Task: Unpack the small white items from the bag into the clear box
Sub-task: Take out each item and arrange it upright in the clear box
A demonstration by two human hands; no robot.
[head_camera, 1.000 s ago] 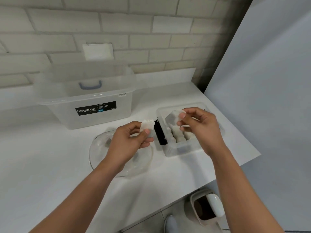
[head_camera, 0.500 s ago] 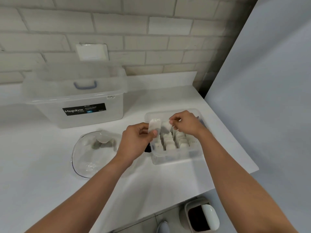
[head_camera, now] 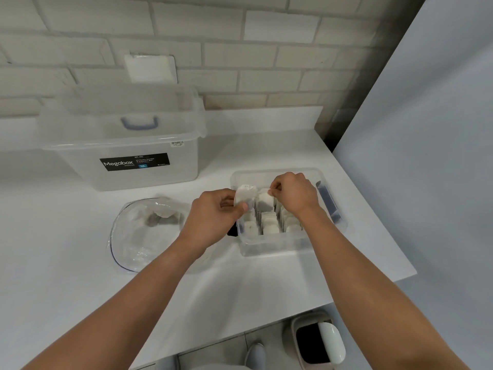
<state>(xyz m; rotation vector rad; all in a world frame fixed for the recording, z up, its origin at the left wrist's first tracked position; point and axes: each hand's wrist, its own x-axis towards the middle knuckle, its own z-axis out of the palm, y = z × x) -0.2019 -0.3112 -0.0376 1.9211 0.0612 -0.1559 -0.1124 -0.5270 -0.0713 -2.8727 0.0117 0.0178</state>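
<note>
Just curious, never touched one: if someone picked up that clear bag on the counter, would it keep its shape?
Probably not. The bag lies slumped and wrinkled on the counter, so it likely flops. It looks thin and nearly empty, so probably light. The few items inside would likely slide to its lowest corner.

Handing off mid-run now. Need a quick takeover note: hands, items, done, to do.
Left hand: pinches a small white flat item over the left edge of the small clear plastic box.
Right hand: pinches a second small white item within the box's rim.
Done: rows of white items stand in the box.
To do: seat both, then empty the clear plastic bag, which seems to hold a few more.
</note>
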